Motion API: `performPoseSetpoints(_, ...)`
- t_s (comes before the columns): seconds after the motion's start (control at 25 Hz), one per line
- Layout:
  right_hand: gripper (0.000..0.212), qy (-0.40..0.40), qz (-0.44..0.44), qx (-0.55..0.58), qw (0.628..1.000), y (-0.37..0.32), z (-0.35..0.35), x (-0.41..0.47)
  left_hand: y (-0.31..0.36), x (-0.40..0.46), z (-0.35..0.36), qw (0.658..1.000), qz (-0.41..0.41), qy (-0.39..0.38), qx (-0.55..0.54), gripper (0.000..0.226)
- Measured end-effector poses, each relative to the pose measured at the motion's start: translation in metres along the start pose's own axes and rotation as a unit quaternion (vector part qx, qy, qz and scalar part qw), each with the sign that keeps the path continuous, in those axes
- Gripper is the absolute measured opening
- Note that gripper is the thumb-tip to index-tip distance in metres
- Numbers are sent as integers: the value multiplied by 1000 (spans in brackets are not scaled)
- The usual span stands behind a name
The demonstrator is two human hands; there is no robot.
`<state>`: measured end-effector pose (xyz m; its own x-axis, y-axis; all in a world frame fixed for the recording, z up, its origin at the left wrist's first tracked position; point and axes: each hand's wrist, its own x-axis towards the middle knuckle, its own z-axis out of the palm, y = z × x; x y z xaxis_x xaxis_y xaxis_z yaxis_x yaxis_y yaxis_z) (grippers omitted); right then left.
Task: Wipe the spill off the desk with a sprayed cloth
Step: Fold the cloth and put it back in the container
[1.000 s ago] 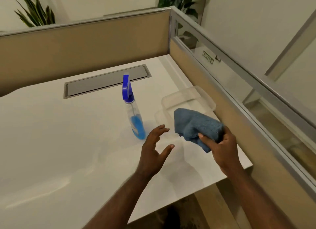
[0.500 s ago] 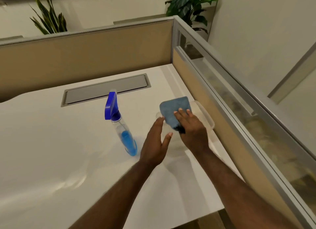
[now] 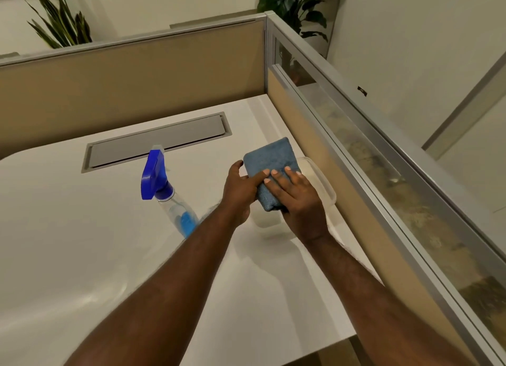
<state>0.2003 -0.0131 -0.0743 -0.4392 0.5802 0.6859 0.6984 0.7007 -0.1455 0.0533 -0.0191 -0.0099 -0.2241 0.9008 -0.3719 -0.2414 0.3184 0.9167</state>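
A folded blue cloth [image 3: 271, 160] is held above a clear plastic container [image 3: 323, 185] near the desk's right side. My right hand [image 3: 298, 201] lies flat on top of the cloth with its fingers spread over it. From the left, my left hand [image 3: 239, 190] grips the cloth's edge, thumb up and a finger across the fabric. A clear spray bottle [image 3: 167, 196] with a blue trigger head and blue liquid stands just left of my left forearm, untouched. No spill is visible on the white desk [image 3: 68, 242].
A grey cable-tray lid [image 3: 156, 144] is set into the desk at the back. Tan partition walls with metal rails enclose the back [image 3: 137, 73] and right [image 3: 356, 152]. Potted plants [image 3: 293, 1] stand behind the partitions.
My right hand carried the cloth forward over the clear container and flattened on it. My left hand, open a second ago, has closed on the cloth's left edge.
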Motion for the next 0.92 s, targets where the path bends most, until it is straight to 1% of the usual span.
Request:
performPoseSetpoints(0.04,57,-28,-11,24,999,2,-5,0,-1,2,-1,1000,-1,4,-18,70)
performPoseSetpoints(0.08,73,-69,-4,71,995,2,-13,0,-3,3,-3,999,1,6,-35,68)
performPoseSetpoints(0.12,90,-107,31,136,984,3,-21,1,-6,5,-5,999,3,2,-48,67)
performPoseSetpoints(0.16,102,-122,95,202,967,1,-29,5,-8,6,-7,998,8,-8,-61,66)
performPoseSetpoints(0.2,104,-111,182,261,942,0,-32,11,-9,6,-7,997,11,-20,-75,66)
performPoseSetpoints(0.24,100,-90,280,310,904,2,-31,18,-10,5,-7,995,13,-32,-89,66)
performPoseSetpoints(0.28,92,-85,377,365,847,8,-30,27,-11,3,-6,994,14,-41,-98,68)
performPoseSetpoints(0.32,84,-109,456,429,772,15,-28,38,-13,1,-5,994,17,-46,-100,72)
performPoseSetpoints(0.36,75,-151,509,485,695,23,-26,46,-15,-1,-5,995,27,-50,-88,77)
performPoseSetpoints(0.4,67,-189,531,519,643,28,-24,50,-17,-4,-6,996,48,-52,-58,81)
performPoseSetpoints(0.44,61,-207,535,530,625,31,-21,52,-19,-6,-7,995,87,-47,3,81)
performPoseSetpoints(0.48,57,-210,535,523,629,32,-20,52,-19,-7,-10,984,145,-34,92,77)
performPoseSetpoints(0.56,54,-202,537,486,659,29,-15,50,-23,-7,-16,924,259,-4,280,67)
performPoseSetpoints(0.6,53,-204,537,466,673,26,-12,49,-25,-6,-18,900,270,4,341,65)
performPoseSetpoints(0.72,51,-238,542,406,696,19,-1,43,-31,-5,-20,878,186,19,441,65)
performPoseSetpoints(0.76,52,-252,546,388,699,19,4,41,-32,-4,-21,852,174,28,493,65)
performPoseSetpoints(0.84,54,-271,549,356,706,18,9,40,-33,-3,-21,770,188,42,608,63)
performPoseSetpoints(0.88,55,-277,543,334,718,16,9,40,-32,-3,-21,732,205,42,648,62)
performPoseSetpoints(0.92,56,-282,534,306,736,14,10,40,-32,-2,-22,704,218,34,675,60)
